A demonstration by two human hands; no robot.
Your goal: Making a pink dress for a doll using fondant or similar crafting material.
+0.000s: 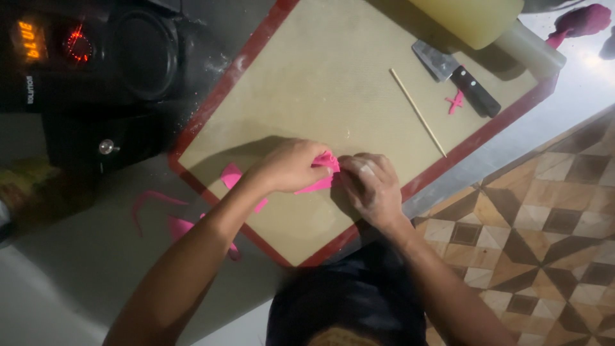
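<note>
Pink fondant piece, pinched between fingertips of left hand and right hand just above the baking mat; soft sheet, liable to tear or crease if pinch tightens or hands pull apart.

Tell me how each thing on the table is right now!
Pink fondant piece: pinched and folded between both hands.
Left hand: gripping the piece.
Right hand: gripping the piece.
Baking mat: lying flat.
Knife: lying flat, untouched.
Wooden skewer: lying flat.
Rolling pin: resting at the mat's far edge.
Pink scraps: loose beside the mat.
</note>
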